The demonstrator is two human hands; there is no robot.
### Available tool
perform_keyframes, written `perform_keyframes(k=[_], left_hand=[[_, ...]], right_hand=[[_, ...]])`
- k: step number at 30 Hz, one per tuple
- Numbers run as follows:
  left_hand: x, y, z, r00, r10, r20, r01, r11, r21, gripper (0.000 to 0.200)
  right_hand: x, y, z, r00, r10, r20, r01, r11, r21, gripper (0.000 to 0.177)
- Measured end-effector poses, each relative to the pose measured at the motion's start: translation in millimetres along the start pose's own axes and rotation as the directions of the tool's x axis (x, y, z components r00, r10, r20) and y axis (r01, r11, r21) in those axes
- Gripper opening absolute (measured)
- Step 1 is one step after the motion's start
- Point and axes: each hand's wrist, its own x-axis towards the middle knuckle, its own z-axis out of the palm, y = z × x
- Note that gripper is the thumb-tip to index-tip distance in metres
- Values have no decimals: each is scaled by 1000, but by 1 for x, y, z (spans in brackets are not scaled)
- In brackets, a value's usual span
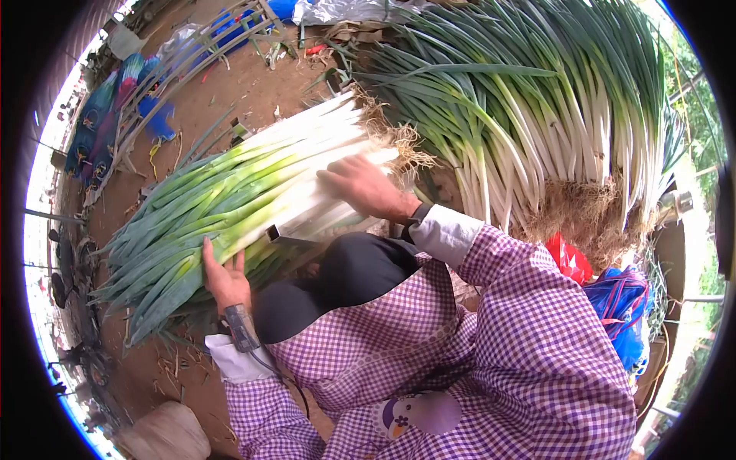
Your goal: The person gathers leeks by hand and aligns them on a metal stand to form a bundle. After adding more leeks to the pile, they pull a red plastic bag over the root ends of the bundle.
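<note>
Across a low stand in front of my knees lies a thick pile of long green onions (284, 172), white root ends to the right and green leaves fanning left. My right hand (366, 188) rests on the white stalks near the roots, with its fingers curled in against them. At the near edge of the leaves, my left hand (228, 282) touches the pile with thumb and fingers apart. A dark metal piece (274, 232) of the stand shows beneath the stalks.
A larger heap of green onions (529, 107) stands at the right, roots toward me. A metal rack (192, 65) is at upper left. Blue bags (625, 314) and a red bag (569, 259) lie at my right. A pale sack (165, 433) sits at lower left.
</note>
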Motion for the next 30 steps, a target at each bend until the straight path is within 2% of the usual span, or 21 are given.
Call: perform_keyframes(k=[5, 8, 11, 14, 17, 20, 23, 24, 27, 30], left_hand=[[-7, 7, 4, 998, -55, 41, 54, 998, 16, 71], [-6, 9, 2, 995, -62, 84, 60, 998, 20, 71], [-8, 9, 3, 992, -66, 112, 65, 998, 9, 73], [-8, 12, 4, 990, -69, 125, 71, 997, -11, 71], [-2, 6, -4, 982, -49, 183, 47, 999, 14, 64], [2, 2, -9, 980, -17, 201, 6, 999, 53, 56], [4, -1, -12, 982, 4, 188, -24, 995, 101, 51], [6, -1, -12, 982, 11, 187, -34, 992, 122, 50], [8, -2, -15, 983, 13, 185, -33, 994, 105, 48], [13, 4, -22, 980, -69, 187, 62, 997, 45, 47]], right_hand=[[-2, 8, -3, 1000, -9, 12, 8, 999, 44, 51], [0, 9, -2, 999, 33, -28, -30, 993, 115, 42], [9, 14, 0, 994, 102, 29, -106, 942, 318, 30], [17, 13, 2, 992, 105, -73, -71, 926, 371, 22], [19, 5, 13, 966, 108, -235, -57, 975, 217, 24], [8, -14, 5, 964, 36, -263, 3, 989, 149, 25], [-6, -17, 9, 988, 21, -155, -18, 1000, 24, 24], [-7, -14, 11, 986, 30, -163, -34, 999, -25, 20], [-7, -7, 9, 993, 3, -118, -4, 1000, -10, 21], [-12, 2, 3, 994, 19, -104, -23, 999, -46, 24]])
